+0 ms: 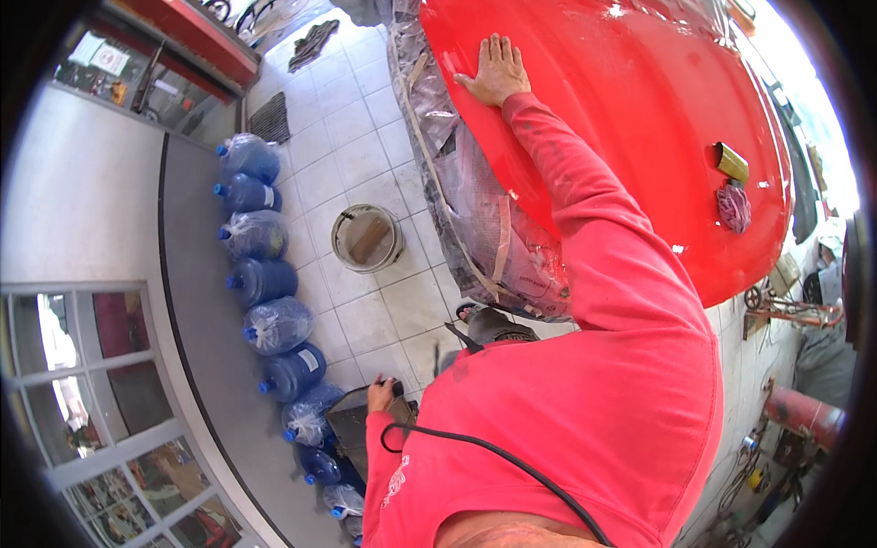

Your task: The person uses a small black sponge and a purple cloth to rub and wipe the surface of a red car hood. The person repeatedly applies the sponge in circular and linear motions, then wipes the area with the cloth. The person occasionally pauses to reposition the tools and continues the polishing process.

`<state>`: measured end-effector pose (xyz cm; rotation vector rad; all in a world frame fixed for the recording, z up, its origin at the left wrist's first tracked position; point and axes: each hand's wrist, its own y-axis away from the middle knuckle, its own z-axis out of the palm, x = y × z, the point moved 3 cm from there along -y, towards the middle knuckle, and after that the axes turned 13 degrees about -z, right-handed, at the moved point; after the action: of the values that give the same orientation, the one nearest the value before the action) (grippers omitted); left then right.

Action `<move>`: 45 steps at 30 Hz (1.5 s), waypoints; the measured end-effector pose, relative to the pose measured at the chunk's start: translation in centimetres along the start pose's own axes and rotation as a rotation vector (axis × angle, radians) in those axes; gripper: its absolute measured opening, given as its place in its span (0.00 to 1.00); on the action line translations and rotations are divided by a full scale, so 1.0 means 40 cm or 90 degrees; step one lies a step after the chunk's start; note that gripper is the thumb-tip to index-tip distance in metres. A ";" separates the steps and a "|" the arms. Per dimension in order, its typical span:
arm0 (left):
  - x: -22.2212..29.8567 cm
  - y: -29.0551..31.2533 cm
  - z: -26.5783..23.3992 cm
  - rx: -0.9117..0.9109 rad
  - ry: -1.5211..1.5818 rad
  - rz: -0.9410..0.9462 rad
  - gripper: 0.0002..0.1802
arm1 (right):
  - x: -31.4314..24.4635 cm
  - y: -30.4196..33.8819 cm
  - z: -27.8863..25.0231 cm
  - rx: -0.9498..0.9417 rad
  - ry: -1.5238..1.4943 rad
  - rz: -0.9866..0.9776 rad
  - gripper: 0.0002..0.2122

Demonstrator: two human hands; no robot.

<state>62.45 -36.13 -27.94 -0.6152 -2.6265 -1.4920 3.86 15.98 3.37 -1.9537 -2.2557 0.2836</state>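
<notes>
1 right hand (500, 73) is spread flat on the red hood (639, 114) ahead, beside plastic sheeting (470, 178); scratches could be made by any grit underneath. Whether the left hand (382, 395) is closed cannot be told.

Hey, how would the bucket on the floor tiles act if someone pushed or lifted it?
The bucket would probably feel heavy, since it seems to hold murky liquid. That liquid could slosh out if jolted, as the top is open. Standing upright on its base, it would likely slide rather than roll.
</notes>
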 end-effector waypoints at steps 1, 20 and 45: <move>0.038 0.014 -0.026 -0.054 0.151 -0.066 0.40 | 0.052 0.032 0.000 0.004 0.025 0.011 0.50; 0.702 -0.572 -0.530 -0.172 0.076 0.067 0.24 | -0.213 0.765 -0.111 -0.048 0.112 0.058 0.39; 1.798 0.533 0.139 0.032 -0.651 1.346 0.45 | 0.227 0.985 -0.048 0.178 0.151 0.606 0.48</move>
<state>5.02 0.53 3.91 -2.9337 -0.5522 -0.1955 40.92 30.44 -4.15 -2.5554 -0.9494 0.3977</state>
